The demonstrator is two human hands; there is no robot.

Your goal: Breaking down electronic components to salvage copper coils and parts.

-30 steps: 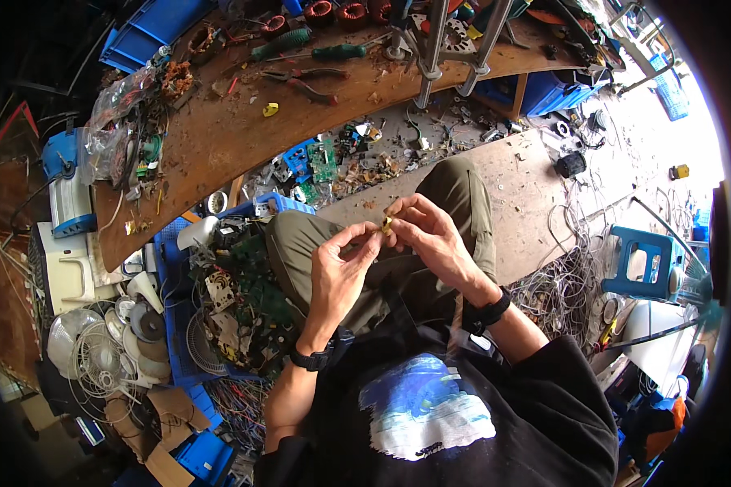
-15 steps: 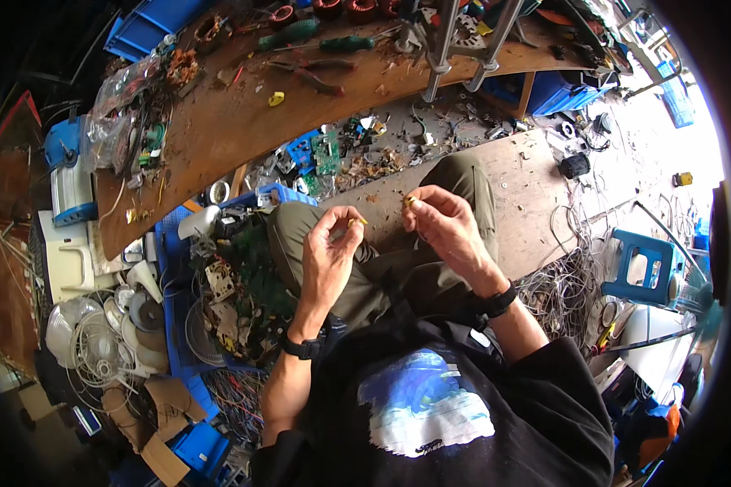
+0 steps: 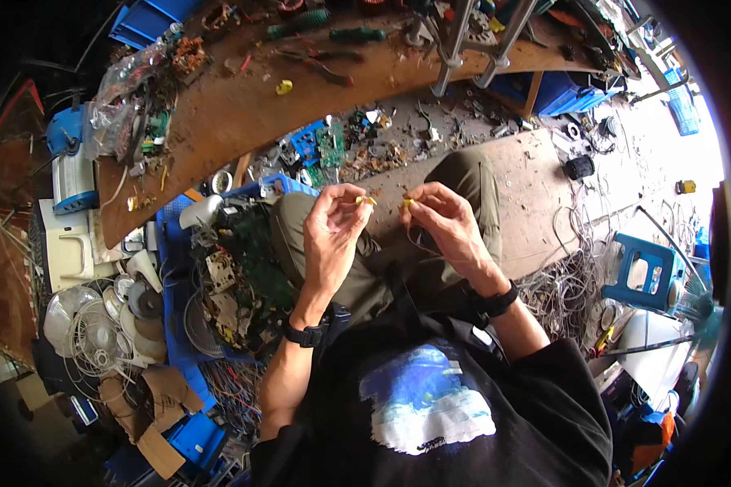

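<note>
My left hand [image 3: 333,235] is closed in a pinch above my lap, with a small yellow piece [image 3: 366,200] at its thumb and fingertips. Facing it, a short gap away, my right hand [image 3: 449,227] pinches another small yellow piece [image 3: 408,203]. A thin, dark strip or wire [image 3: 419,242] curves below the right fingers; whether it joins that yellow piece I cannot tell. Both pieces are too small and partly covered for their kind to show. A similar yellow scrap [image 3: 284,87] lies on the wooden bench [image 3: 219,114] ahead of me.
Pliers [image 3: 325,65] and a green-handled screwdriver [image 3: 357,35] lie on the bench. Metal clamp posts [image 3: 455,49] rise at its edge. Left of my knees stands a blue crate [image 3: 173,284] full of scrap boards. Tangled wires [image 3: 556,280] and a blue stool [image 3: 643,272] are at the right.
My left hand has turned slightly, showing more of its yellow piece. The strip under my right hand shows more clearly. The bench has shifted slightly upward in the view.
</note>
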